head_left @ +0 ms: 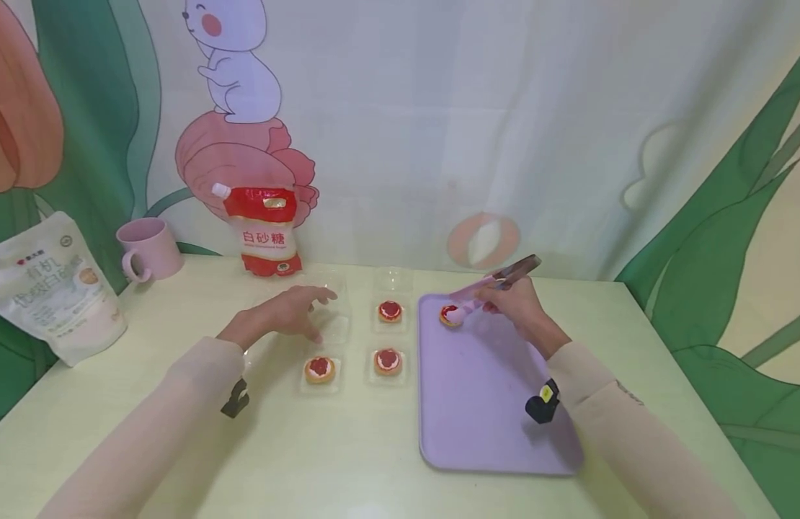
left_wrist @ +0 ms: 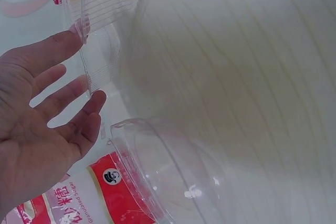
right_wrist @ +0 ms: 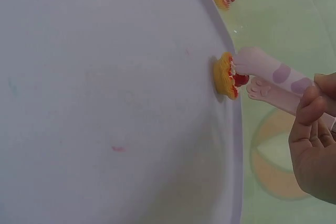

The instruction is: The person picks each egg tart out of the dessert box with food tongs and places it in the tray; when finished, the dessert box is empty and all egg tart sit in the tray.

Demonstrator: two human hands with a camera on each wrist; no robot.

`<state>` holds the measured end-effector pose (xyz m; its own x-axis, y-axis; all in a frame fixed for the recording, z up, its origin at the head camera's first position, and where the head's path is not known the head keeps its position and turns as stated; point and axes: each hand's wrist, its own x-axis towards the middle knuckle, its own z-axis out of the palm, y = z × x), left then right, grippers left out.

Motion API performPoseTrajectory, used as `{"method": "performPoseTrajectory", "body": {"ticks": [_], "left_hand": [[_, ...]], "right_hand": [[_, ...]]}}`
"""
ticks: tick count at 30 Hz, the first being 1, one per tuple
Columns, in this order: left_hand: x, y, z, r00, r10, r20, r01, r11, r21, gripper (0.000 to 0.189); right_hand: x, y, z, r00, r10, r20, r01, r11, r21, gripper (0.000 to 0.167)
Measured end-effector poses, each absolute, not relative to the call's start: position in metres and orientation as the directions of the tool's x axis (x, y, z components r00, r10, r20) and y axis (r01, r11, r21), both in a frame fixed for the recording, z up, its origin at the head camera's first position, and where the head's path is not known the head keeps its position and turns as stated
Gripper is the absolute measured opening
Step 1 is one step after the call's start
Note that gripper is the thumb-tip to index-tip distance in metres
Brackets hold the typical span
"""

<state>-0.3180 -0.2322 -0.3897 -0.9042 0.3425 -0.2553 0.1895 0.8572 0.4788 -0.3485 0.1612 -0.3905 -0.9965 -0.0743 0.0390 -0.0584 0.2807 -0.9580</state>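
Note:
My right hand (head_left: 518, 301) grips pink cat-paw tongs (right_wrist: 273, 74); their paw tips are right at a small tart (right_wrist: 224, 76) with a red topping. That tart sits near the far left corner of the lavender tray (head_left: 484, 404). On the left, my left hand (head_left: 290, 311) has its thumb and fingers spread, fingertips at the edge of a clear plastic box (left_wrist: 102, 56). Three more tarts sit in clear boxes: one tart (head_left: 319, 369) near the left hand, another tart (head_left: 388, 362) beside it, and a third tart (head_left: 390, 311) behind.
A red and white sugar pouch (head_left: 267, 234) stands at the back, with a pink mug (head_left: 150, 249) to its left. A white pouch (head_left: 58, 288) leans at the table's left edge. A printed curtain (head_left: 400, 144) hangs behind the table.

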Motion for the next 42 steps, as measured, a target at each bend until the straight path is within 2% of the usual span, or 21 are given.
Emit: {"method": "performPoseTrajectory", "body": {"ticks": [12,24,30,35,42], "left_hand": [[-0.320,-0.234,-0.389,-0.899,0.349,-0.264,0.194,0.860,0.473,0.080],[-0.315,-0.238,-0.380,-0.914,0.337,-0.226,0.202,0.861,0.467,0.085],[-0.318,-0.238,-0.374,-0.924,0.345,-0.164,0.241,0.859,0.451,0.080],[-0.324,-0.227,-0.369,-0.919,0.382,-0.094,0.306,0.844,0.441,0.073],[-0.333,-0.202,-0.369,-0.904,0.414,-0.108,0.327,0.831,0.451,0.071]], "right_hand": [[-0.349,0.162,-0.382,-0.997,-0.058,0.040,-0.058,0.349,-0.935,0.032],[-0.348,0.156,-0.375,-0.995,-0.086,0.052,-0.074,0.277,-0.958,0.036],[-0.347,0.152,-0.372,-0.994,-0.098,0.042,-0.067,0.266,-0.962,0.031],[-0.348,0.145,-0.374,-0.992,-0.115,0.056,-0.081,0.225,-0.971,0.034],[-0.349,0.127,-0.376,-0.993,-0.116,0.024,-0.046,0.191,-0.981,0.036]]}}
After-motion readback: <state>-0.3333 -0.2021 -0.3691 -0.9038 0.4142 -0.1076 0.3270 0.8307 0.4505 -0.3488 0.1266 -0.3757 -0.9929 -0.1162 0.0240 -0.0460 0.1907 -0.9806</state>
